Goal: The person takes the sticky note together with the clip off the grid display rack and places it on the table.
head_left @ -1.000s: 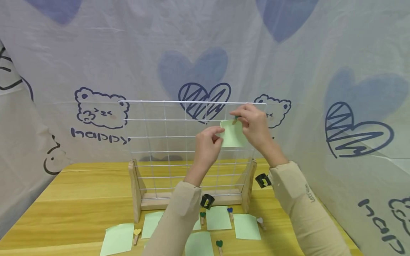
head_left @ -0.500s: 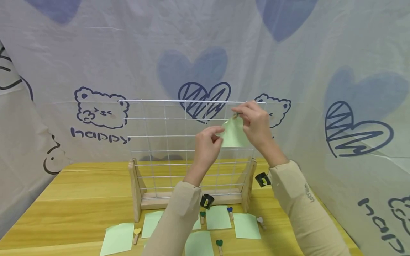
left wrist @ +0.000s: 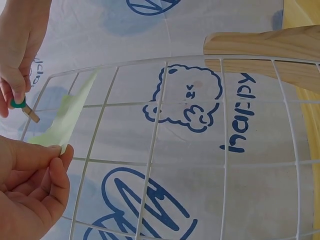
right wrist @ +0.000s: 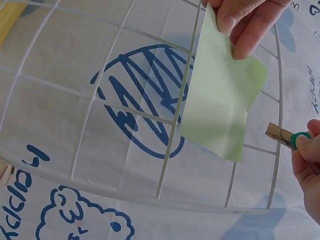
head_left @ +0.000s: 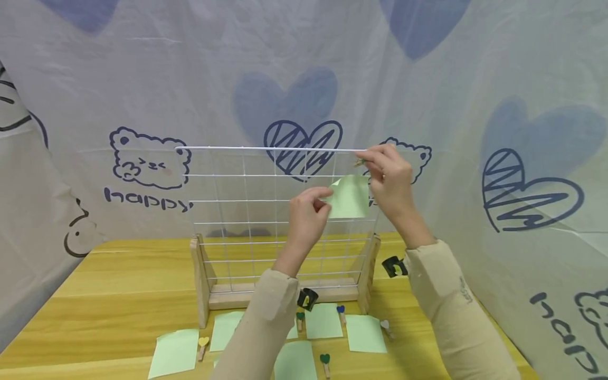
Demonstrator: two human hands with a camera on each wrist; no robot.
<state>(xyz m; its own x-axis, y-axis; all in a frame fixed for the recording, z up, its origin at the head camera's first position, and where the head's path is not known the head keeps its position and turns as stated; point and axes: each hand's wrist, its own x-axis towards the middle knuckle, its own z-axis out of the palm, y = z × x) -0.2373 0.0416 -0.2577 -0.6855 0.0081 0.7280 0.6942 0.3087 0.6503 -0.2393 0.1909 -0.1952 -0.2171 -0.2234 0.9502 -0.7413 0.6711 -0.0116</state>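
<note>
My left hand [head_left: 307, 216] pinches the left edge of a light green paper square [head_left: 350, 198] between thumb and fingers, in front of the white wire grid [head_left: 258, 200]. The paper bends a little, as the right wrist view shows. Up and to the right of it, my right hand [head_left: 391, 179] pinches a small wooden clothespin [right wrist: 280, 135] with a green piece on it. That clothespin is apart from both paper and grid wire in the right wrist view. From the left wrist view, the right hand [left wrist: 17, 60] points the clothespin's wooden end toward the paper.
Wooden feet [head_left: 201, 285] hold the grid upright on the yellow wood-grain table [head_left: 119, 285]. In front lie several green paper squares [head_left: 174, 352] and heart-topped clothespins, among them a yellow one [head_left: 202, 348] and a white one [head_left: 387, 328]. A printed cloth [head_left: 190, 79] hangs behind.
My right hand has moved right and slightly up with the clothespin, away from the paper's top edge. The left hand stays in place, and the paper's upper right part shows again.
</note>
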